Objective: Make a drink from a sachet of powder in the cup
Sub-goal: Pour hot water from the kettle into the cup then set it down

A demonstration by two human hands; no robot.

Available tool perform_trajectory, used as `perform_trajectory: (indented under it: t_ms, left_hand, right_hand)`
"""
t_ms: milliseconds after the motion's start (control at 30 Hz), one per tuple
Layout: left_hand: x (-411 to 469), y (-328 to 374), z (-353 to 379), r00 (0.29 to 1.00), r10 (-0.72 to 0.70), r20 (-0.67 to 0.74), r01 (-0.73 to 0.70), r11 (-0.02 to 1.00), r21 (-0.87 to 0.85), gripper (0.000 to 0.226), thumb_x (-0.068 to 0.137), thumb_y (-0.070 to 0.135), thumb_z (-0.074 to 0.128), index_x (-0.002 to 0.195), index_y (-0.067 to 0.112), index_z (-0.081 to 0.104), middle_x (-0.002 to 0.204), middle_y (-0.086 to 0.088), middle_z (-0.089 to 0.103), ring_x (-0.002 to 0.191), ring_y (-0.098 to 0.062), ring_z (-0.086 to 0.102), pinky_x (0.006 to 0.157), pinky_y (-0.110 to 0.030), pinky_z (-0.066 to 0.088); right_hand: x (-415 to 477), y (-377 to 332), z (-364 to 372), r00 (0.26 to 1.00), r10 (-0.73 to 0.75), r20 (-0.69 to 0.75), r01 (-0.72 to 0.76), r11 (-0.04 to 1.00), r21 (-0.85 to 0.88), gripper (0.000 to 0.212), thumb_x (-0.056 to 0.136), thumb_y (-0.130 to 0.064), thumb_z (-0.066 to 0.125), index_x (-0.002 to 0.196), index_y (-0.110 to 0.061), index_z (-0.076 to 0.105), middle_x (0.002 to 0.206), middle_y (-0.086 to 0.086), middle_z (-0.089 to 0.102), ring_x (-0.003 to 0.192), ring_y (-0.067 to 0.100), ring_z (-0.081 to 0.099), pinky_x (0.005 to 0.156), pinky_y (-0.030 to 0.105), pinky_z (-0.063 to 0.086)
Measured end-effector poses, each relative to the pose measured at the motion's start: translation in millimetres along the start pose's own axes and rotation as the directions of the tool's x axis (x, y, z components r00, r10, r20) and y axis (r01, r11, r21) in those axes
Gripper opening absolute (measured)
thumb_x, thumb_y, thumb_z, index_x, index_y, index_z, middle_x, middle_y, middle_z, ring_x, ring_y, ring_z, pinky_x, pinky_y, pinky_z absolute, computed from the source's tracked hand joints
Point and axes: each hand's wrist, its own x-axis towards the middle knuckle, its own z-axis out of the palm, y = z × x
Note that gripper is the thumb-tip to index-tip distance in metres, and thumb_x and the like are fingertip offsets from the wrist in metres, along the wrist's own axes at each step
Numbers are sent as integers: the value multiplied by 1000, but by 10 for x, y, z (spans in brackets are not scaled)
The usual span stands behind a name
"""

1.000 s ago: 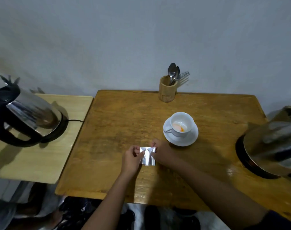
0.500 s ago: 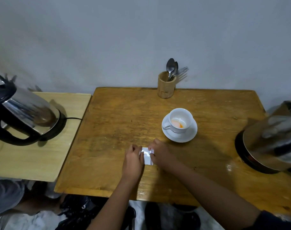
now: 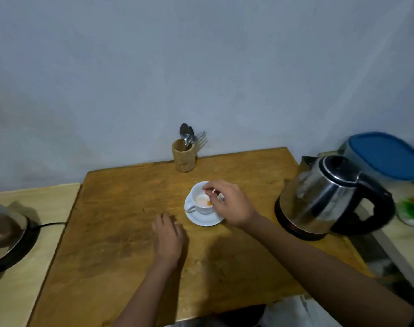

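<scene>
A white cup (image 3: 199,207) stands on a white saucer (image 3: 204,221) in the middle of the wooden table (image 3: 121,220). Pale powder with an orange patch lies in its bottom. My right hand (image 3: 229,204) hovers over the cup's right rim, its fingers pinched on the folded silver sachet (image 3: 219,197), of which only a small bit shows. My left hand (image 3: 168,239) lies flat on the table just left of the saucer, holding nothing. A steel kettle (image 3: 328,199) with a black handle sits at the table's right edge.
A wooden holder (image 3: 184,159) with spoons and a fork stands at the table's back edge by the wall. A second kettle (image 3: 3,232) sits on the lower side table at left. A blue-lidded container (image 3: 387,156) is behind the right kettle.
My hands have parted from folding the sachet near the table's front. The right hand has carried the sachet up over the cup; the left has dropped flat onto the table. The view has swung right.
</scene>
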Motion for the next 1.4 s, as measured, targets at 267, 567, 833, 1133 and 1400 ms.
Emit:
perform_trajectory:
  t_ms: [267, 567, 833, 1133, 1400]
  left_hand:
    - [333, 338, 310, 984, 110, 141, -96, 990, -105, 26, 91, 9, 49, 112, -4, 53, 115, -28, 57, 106, -40, 52, 86, -44, 43]
    - [455, 301, 428, 983, 107, 146, -74, 974, -216, 20, 92, 5, 43, 108, -2, 55, 110, -28, 61, 98, -42, 57, 79, -39, 40]
    - [451, 297, 368, 980, 127, 153, -85, 963, -255, 22, 93, 4, 43, 109, -6, 56, 111, -30, 60, 100, -42, 55, 77, -37, 37]
    - [499, 331, 291, 973, 94, 212, -37, 965, -260, 27, 97, 11, 39, 118, 1, 52, 121, -23, 57, 106, -34, 53, 80, -36, 38]
    - [524, 357, 231, 964, 35, 265, 40, 961, -272, 29, 96, 10, 40, 122, 2, 52, 123, -22, 56, 110, -34, 53, 83, -38, 39]
  right_hand:
    - [-197, 350, -1553, 794, 110, -598, -144, 990, -10, 19, 91, -10, 51, 102, -13, 66, 99, -3, 64, 90, 6, 56, 71, 8, 43]
    - [-1049, 1111, -2127, 299, 478, -826, -463, 830, 312, 22, 94, -15, 44, 98, -5, 63, 96, 8, 62, 91, 17, 54, 78, 29, 38]
    - [-1236, 1341, -1861, 152, 884, -442, -421, 463, 780, 38, 91, -39, 39, 78, -14, 64, 83, 9, 64, 83, 27, 59, 82, 40, 43]
    - [-1201, 1300, -1763, 157, 854, -496, -343, 518, 784, 39, 92, -21, 31, 58, -12, 46, 36, 3, 49, 33, 15, 42, 44, 29, 32]
    - [-914, 1002, -1846, 45, 790, -612, -449, 563, 694, 39, 90, -25, 42, 55, -9, 45, 57, 7, 46, 58, 27, 44, 57, 34, 32]
